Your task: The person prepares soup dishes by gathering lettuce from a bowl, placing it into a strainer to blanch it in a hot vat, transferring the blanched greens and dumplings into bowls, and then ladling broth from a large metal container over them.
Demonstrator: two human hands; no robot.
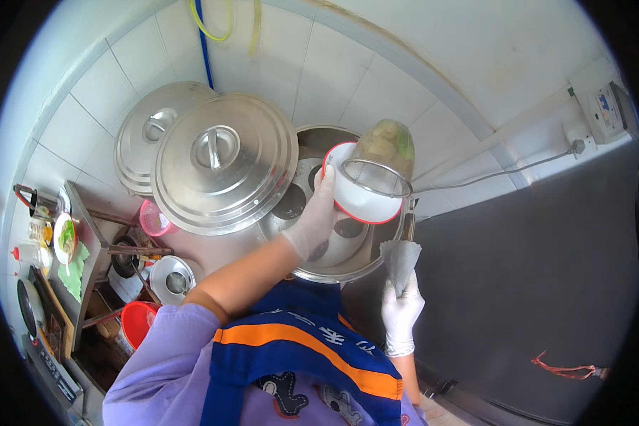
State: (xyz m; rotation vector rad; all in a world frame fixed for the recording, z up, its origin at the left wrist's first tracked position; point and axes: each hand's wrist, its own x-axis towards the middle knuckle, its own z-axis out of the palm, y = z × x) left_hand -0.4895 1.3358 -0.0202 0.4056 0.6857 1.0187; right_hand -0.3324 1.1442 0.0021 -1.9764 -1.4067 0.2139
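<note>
My left hand (317, 215), in a translucent glove, grips the rim of a white bowl (370, 205) with a red edge, which is tilted over a large steel pot (319, 278). My gloved right hand (402, 306) is closed round a grey cloth (401, 261) at the handle of a wire-mesh strainer (381, 168). The strainer's ring lies over the bowl's mouth, and its basket holds pale and green food. Inside the pot is a metal plate with round dark holes (289, 201).
Two steel lids (245, 175) (138, 154) lie left of the pot. A pink basket (156, 219), a metal pot (171, 279) and a red basin (138, 322) stand lower left. A shelf holds a bowl of greens (65, 239). A cable (490, 181) runs along the wall at right.
</note>
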